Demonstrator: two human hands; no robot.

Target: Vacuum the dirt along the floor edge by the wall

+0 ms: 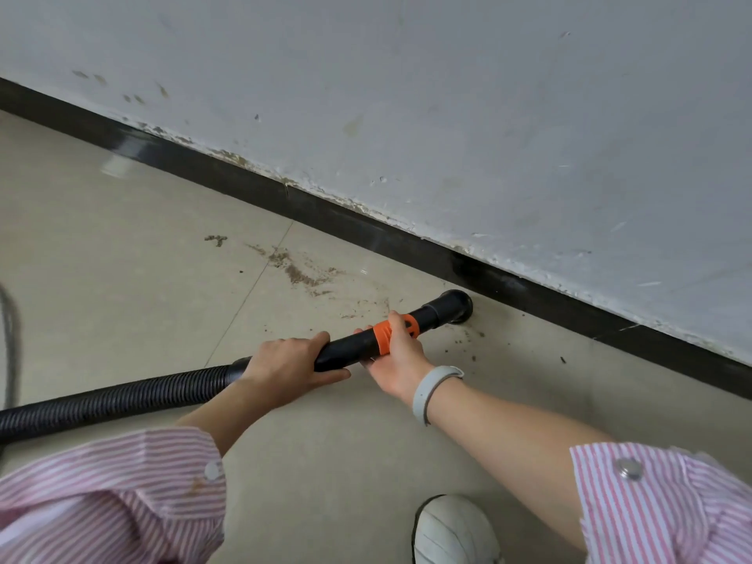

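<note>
both hands hold the vacuum wand (pixel 358 343): the left hand (pixel 291 366) wraps over the black tube just ahead of the ribbed hose (pixel 122 398), and the right hand (pixel 396 362) curls its fingers round the orange collar (pixel 396 333) nearer the tip. the round nozzle (pixel 457 307) sits on the tiled floor (pixel 122 258), right up against the black baseboard (pixel 325 213) at the foot of the scuffed wall (pixel 447 95).

the dirt (pixel 297 270) lies mostly to the left of the nozzle, a brown streak trailing away from the baseboard, with a small clump (pixel 215 239) farther left and loose specks (pixel 468 343) just beside the nozzle on the near side.

the risks as i judge them: the nozzle is well apart from the main streak, so a sweep that hugs only the baseboard would likely miss it. a fast sideways drag could push grains ahead of the rim instead of lifting them. tilting the wand would break the seal with the tile and weaken the pull. the hose runs off to the left and could catch or tug back on a long reach. the white shoe (pixel 453 531) stands close behind and could scatter specks if it steps in.

no container shows here; the vacuum's body and bin are out of view.
</note>
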